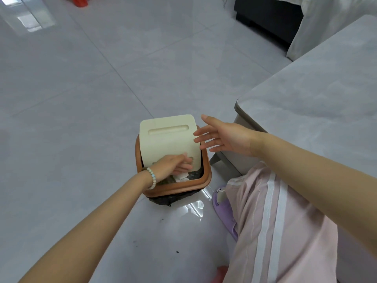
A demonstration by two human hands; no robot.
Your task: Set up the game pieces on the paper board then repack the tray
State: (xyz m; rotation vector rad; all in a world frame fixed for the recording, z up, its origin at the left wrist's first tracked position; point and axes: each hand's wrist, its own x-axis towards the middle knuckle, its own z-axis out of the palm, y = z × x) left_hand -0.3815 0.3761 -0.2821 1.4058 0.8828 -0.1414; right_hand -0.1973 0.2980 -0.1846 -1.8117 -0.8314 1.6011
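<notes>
The pale tiled floor (81, 88) is filling most of the view, glossy and catching light. Nearest, a leg in pink striped trousers (285, 231) is bending in from the right, with a purple slipper (224, 211) just beside it. Ahead of that, a small bin with a brown rim (177, 188) and a black liner (167, 200) is standing on the floor, its cream swing lid (169, 144) tilting up, long axis running near to far.

The left hand (173, 165), with a bead bracelet (152, 178) at the wrist, is reaching over the bin's near opening. Its fingers are lying fairly straight against the lid's lower edge, blurred, gripping nothing that shows. The right hand (226, 137) is hovering just beside the lid's right edge, fingers spread and apart, holding nothing.

None of the game pieces, the paper board or the tray is showing in view. The grey table (316, 88) is lying to the right of the bin, its rounded near corner close behind the right hand, so that hand is likely the nearer one for turning back to any set-up there. Farther off, a dark cabinet (265, 13) is standing by a white cloth (326, 21).
</notes>
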